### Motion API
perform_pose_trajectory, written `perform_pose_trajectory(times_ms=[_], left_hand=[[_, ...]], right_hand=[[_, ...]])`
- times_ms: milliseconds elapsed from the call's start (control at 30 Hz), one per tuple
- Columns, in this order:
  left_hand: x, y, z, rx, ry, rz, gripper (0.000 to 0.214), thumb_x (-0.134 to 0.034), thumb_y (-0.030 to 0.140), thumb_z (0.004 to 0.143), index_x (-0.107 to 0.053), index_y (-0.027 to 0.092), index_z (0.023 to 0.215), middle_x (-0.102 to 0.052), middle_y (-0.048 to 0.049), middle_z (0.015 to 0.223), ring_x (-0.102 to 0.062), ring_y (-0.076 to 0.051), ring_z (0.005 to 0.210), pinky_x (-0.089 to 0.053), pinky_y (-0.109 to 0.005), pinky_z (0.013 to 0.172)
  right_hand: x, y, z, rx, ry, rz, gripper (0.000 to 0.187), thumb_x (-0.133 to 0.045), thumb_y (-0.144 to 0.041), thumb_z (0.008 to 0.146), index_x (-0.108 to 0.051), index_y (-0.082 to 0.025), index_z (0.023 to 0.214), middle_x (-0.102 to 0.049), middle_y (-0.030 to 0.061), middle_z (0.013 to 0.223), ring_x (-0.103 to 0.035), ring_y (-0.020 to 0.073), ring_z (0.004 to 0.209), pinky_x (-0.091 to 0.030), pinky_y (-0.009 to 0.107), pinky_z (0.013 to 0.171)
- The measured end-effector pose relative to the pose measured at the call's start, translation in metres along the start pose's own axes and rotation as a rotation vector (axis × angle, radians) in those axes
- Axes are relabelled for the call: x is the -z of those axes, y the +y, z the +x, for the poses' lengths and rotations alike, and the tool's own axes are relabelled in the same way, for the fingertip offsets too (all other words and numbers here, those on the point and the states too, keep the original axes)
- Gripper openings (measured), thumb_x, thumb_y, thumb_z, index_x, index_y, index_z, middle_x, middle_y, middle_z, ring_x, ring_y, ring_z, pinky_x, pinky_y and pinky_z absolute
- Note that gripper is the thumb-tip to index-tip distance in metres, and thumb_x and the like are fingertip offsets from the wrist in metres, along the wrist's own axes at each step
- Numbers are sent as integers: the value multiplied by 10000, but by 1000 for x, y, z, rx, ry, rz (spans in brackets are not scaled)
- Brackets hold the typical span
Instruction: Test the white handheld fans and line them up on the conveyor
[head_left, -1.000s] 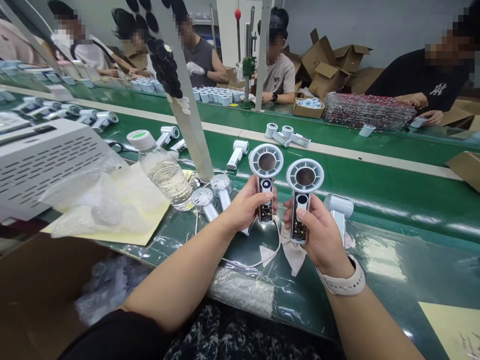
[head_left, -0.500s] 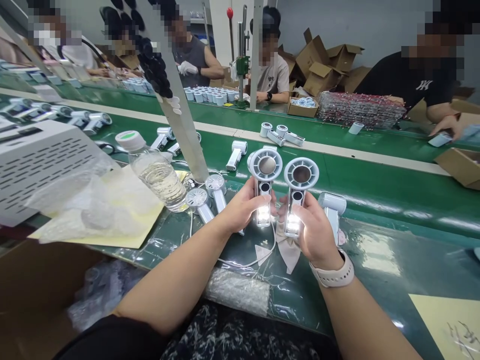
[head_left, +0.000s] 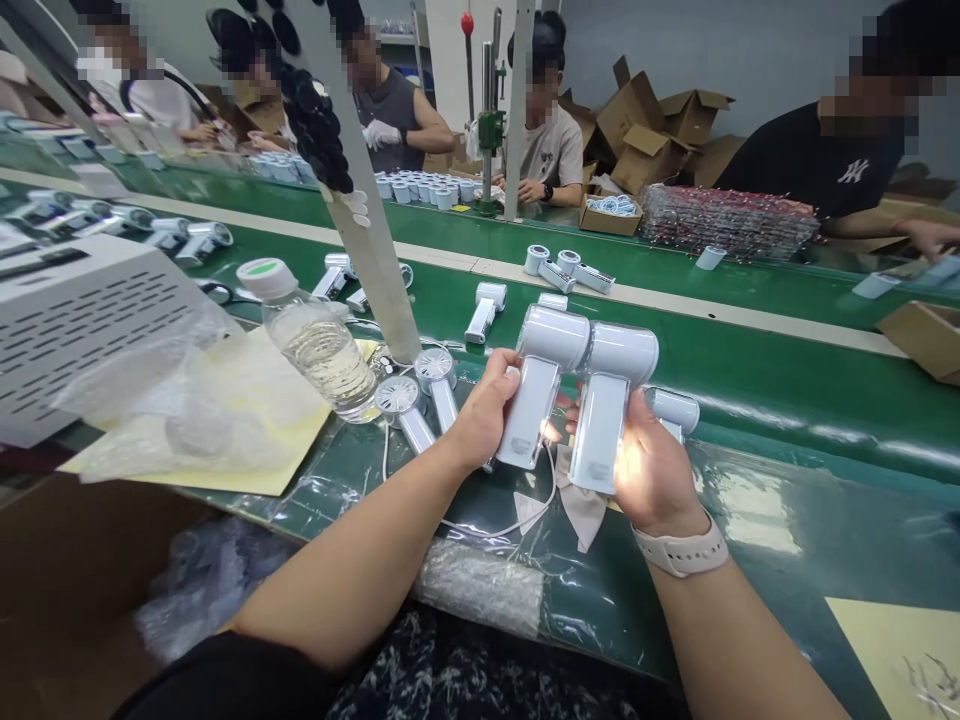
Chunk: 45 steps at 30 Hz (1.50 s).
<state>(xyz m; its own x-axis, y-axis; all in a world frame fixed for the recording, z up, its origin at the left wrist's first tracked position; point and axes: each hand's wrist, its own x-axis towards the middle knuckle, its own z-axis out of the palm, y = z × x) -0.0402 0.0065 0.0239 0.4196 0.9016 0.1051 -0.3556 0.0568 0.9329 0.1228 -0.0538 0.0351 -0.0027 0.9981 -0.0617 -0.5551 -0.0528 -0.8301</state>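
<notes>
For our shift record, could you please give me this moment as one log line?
left hand: holds white fan | right hand: holds second white fan

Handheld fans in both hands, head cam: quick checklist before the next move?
1. Left hand grip on the left fan: ok, fingers wrapped round the body.
2. Right hand grip on the right fan: ok, body lying against the palm.
3. Fan fronts: cannot tell, backs face the camera.
4. Right fan's light: ok, glow on the palm.
5. Fan heads apart: cannot tell, they overlap in this view.
6. Water bottle clear of the left hand: ok, apart.
</notes>
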Motion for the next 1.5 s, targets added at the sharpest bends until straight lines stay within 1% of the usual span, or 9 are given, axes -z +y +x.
perform_pose_trajectory(times_ms=[67, 167, 333, 567, 833, 1033, 1167, 1333, 1500], left_hand=[[-2, 4, -3, -29, -63, -38, 488, -616, 643, 835, -409, 249, 1038, -711, -8, 821, -683, -194, 613, -501, -294, 535], [-4, 10, -6, -36, -164, -115, 508, -672, 617, 822, -396, 267, 1066, -722, -11, 857, -727, -224, 675, -546, -335, 595], [-8, 14, -5, 3, -164, -180, 524, -803, 492, 758, -511, 240, 1113, -712, -41, 903, -728, -228, 811, -558, -357, 727], [-6, 12, -4, 145, -166, -164, 636, -960, 413, 573, -599, 157, 1029, -646, -23, 857, -636, -144, 723, -503, -302, 713], [-7, 4, -1, 179, -144, -219, 554, -746, 671, 760, -609, 170, 953, -680, -36, 850, -661, -171, 751, -561, -345, 739], [-6, 8, 0, 163, -150, -257, 397, -704, 444, 876, -562, 200, 1154, -738, -97, 1021, -727, -256, 895, -573, -406, 782], [-4, 8, -1, 162, -140, -216, 434, -713, 392, 853, -543, 202, 1204, -725, -120, 1111, -723, -273, 964, -557, -392, 774], [-3, 8, -3, 142, -147, -123, 511, -802, 519, 776, -539, 223, 1099, -732, -56, 967, -729, -222, 856, -539, -324, 704], [-3, 10, -3, 136, -146, -98, 610, -839, 594, 698, -529, 232, 1079, -722, -15, 833, -706, -178, 718, -534, -292, 659]], right_hand=[[-4, -1, -4, 38, 6, 24, 340, -689, -593, 859, -735, -291, 1008, -764, 63, 1116, -715, 303, 1053, -622, 512, 836], [-6, -4, -8, 101, 46, 14, 275, -745, -529, 839, -735, -291, 977, -774, 55, 1064, -713, 313, 1094, -614, 531, 882], [0, -7, -6, 77, 106, -14, 251, -677, -487, 869, -720, -266, 980, -769, 68, 1014, -727, 303, 948, -618, 498, 788], [4, -5, -4, 48, 72, -43, 342, -520, -517, 913, -682, -229, 828, -686, 40, 786, -635, 178, 651, -579, 332, 604], [-2, -6, -4, 72, 64, 40, 285, -557, -512, 882, -632, -241, 829, -633, 19, 692, -580, 172, 566, -504, 310, 490], [10, -7, -2, 116, 78, -48, 260, -593, -518, 879, -664, -279, 951, -685, 25, 775, -676, 228, 707, -580, 415, 671], [13, -6, 1, 166, 134, -52, 281, -604, -518, 887, -687, -295, 1037, -747, 41, 934, -725, 278, 931, -581, 513, 855], [6, -7, 1, 157, 167, -2, 241, -582, -413, 932, -651, -338, 1150, -768, 22, 931, -747, 254, 879, -610, 477, 766], [2, -9, 1, 137, 232, 46, 152, -586, -322, 933, -674, -296, 1053, -780, 34, 880, -757, 224, 818, -621, 408, 719]])
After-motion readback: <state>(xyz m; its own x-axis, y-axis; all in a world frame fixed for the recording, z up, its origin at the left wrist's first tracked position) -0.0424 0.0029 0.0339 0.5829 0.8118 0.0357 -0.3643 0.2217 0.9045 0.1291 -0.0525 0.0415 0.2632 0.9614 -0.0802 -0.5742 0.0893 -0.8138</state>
